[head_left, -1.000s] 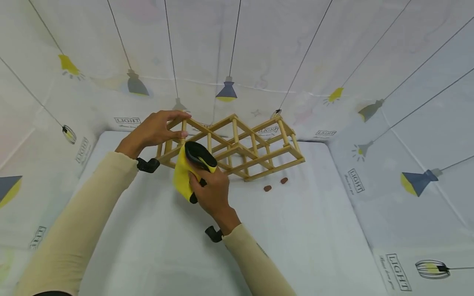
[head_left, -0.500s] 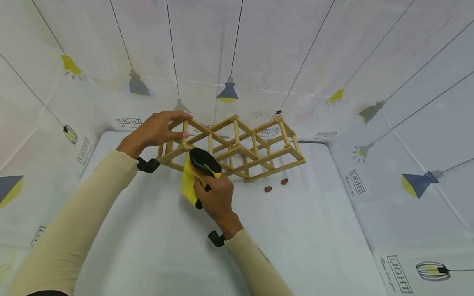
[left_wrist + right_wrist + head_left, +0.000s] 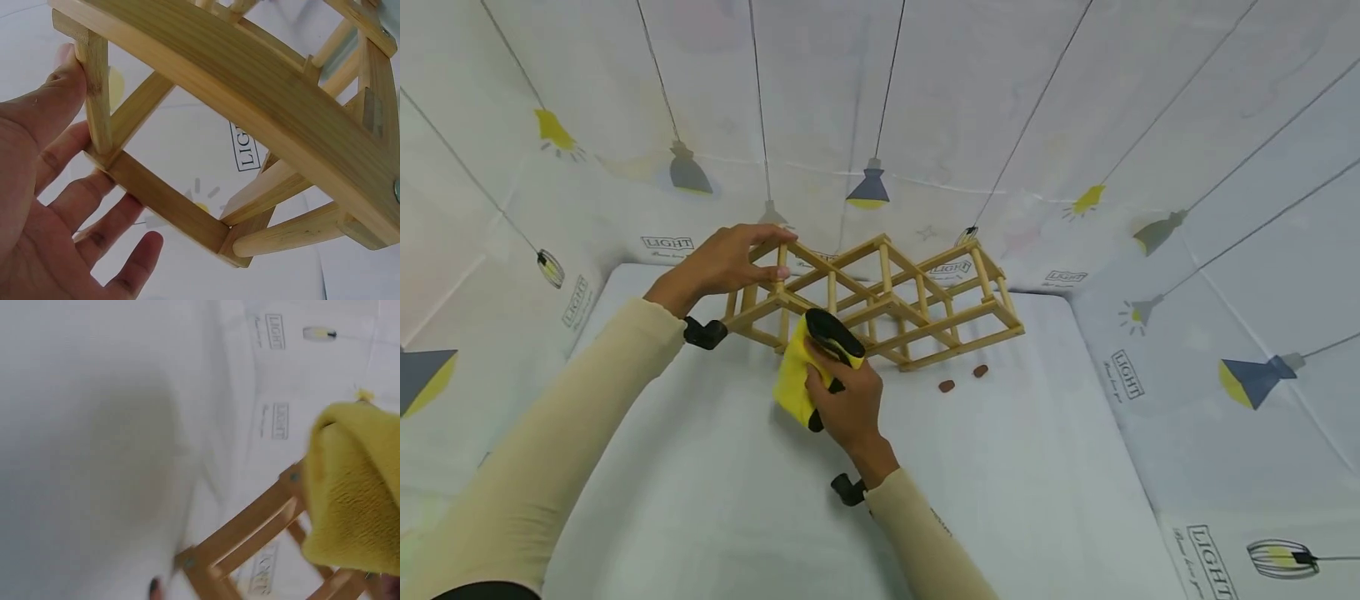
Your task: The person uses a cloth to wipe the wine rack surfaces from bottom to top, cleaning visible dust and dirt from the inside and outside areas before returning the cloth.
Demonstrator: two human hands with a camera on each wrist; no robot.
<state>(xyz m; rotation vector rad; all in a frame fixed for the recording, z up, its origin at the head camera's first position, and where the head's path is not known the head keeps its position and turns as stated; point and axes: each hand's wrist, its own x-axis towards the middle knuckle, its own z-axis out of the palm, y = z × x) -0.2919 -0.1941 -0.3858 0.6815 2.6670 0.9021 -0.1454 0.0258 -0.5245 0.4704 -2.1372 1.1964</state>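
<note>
A folding wooden rack (image 3: 887,298) of slats and dowels stands at the back of the white table in the head view. My left hand (image 3: 724,262) grips its left end, with thumb and fingers around a corner dowel (image 3: 97,94), as the left wrist view shows. Pinched in my right hand (image 3: 848,402) is a folded yellow cloth (image 3: 793,383) with black edging, just in front of the rack's left half. The right wrist view has the yellow cloth (image 3: 356,500) close up beside the rack; whether they touch I cannot tell.
Two small reddish-brown pieces (image 3: 947,386) lie on the table (image 3: 1015,467) in front of the rack's right end. A white backdrop (image 3: 970,100) printed with lamps rises close behind and at both sides.
My right hand and the cloth have moved right and toward me, along and off the rack's front left part. The left hand keeps its hold, and the rack stays in place.
</note>
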